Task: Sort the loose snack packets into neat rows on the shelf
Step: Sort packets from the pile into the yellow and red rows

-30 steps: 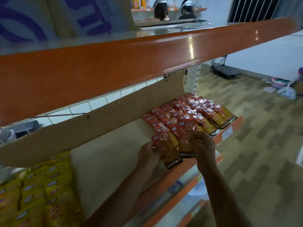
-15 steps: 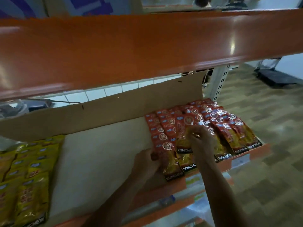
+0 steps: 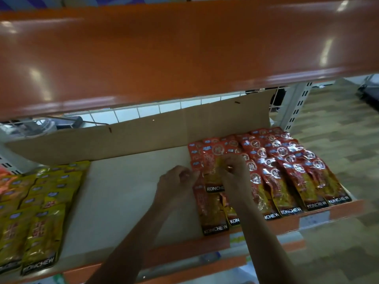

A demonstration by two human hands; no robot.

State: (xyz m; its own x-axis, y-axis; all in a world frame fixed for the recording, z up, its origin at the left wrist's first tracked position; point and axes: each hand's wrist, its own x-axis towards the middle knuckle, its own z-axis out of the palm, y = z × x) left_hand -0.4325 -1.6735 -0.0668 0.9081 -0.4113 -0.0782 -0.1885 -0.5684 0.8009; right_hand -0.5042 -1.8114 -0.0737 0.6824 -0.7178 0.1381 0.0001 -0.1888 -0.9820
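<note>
Red Konchew snack packets (image 3: 287, 173) lie in overlapping rows on the right part of the shelf (image 3: 123, 201). My right hand (image 3: 233, 173) pinches one red packet (image 3: 211, 171) near its top, on the left rows. My left hand (image 3: 176, 181) touches the left edge of the leftmost red row, fingers curled at a packet's edge. Another red packet (image 3: 213, 216) lies at the front edge below my hands. Yellow Konchew packets (image 3: 39, 212) fill the shelf's left end.
An orange upper shelf (image 3: 184, 54) hangs low over the work area. A brown cardboard sheet (image 3: 143, 136) stands along the shelf's back. The orange front lip (image 3: 276, 224) carries price tags. Tiled floor (image 3: 338, 136) lies to the right.
The camera has swung left and down. My right hand has moved up the row from the front edge and now pinches a packet higher up. My left hand stays at the row's left edge.
</note>
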